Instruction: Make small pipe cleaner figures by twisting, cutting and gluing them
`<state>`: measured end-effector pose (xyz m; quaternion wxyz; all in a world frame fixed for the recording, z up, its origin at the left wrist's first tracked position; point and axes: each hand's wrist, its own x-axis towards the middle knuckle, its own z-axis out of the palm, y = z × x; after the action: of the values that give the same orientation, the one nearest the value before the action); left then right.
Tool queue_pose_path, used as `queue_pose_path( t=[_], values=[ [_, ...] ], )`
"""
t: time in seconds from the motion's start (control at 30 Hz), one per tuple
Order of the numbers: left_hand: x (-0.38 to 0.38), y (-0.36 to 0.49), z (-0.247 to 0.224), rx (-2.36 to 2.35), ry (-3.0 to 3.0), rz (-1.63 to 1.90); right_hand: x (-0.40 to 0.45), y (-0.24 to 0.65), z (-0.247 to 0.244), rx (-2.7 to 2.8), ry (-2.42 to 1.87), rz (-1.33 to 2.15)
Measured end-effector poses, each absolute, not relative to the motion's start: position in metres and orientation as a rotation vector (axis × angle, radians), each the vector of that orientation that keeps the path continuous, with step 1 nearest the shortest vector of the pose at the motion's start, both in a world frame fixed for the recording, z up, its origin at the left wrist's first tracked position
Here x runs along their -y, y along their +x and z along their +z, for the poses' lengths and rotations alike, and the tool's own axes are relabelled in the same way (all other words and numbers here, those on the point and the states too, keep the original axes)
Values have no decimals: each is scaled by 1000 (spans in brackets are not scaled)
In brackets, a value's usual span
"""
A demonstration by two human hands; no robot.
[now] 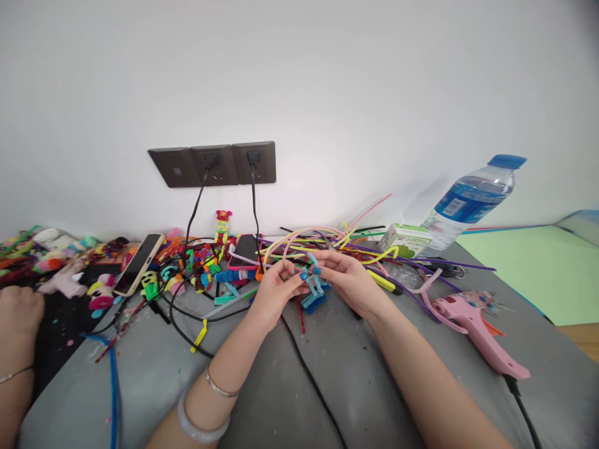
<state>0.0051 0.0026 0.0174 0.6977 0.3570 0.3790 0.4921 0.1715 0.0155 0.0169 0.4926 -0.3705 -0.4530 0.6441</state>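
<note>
Both of my hands meet over the middle of the grey table. Between them is a light-blue pipe cleaner bent into narrow loops. My left hand pinches it from the left with thumb and fingers. My right hand pinches the same piece from the right, and the fingertips nearly touch. Just below the fingers shows a darker blue fuzzy piece; whether it is joined to the light-blue one I cannot tell. Behind my hands lies a heap of loose pipe cleaners in many colours.
At right lie a pink hot glue gun, a juice carton and a tilted water bottle. Left are a phone, several small fuzzy figures and another person's hand. Black cables cross the table from wall sockets.
</note>
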Motion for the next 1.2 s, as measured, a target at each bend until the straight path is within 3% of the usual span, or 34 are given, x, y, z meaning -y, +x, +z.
queue_pose_path(
  t=[1.2],
  values=[
    [-2, 9, 15, -783, 683, 1090, -12, 167, 21, 1145, -836, 1547]
  ],
)
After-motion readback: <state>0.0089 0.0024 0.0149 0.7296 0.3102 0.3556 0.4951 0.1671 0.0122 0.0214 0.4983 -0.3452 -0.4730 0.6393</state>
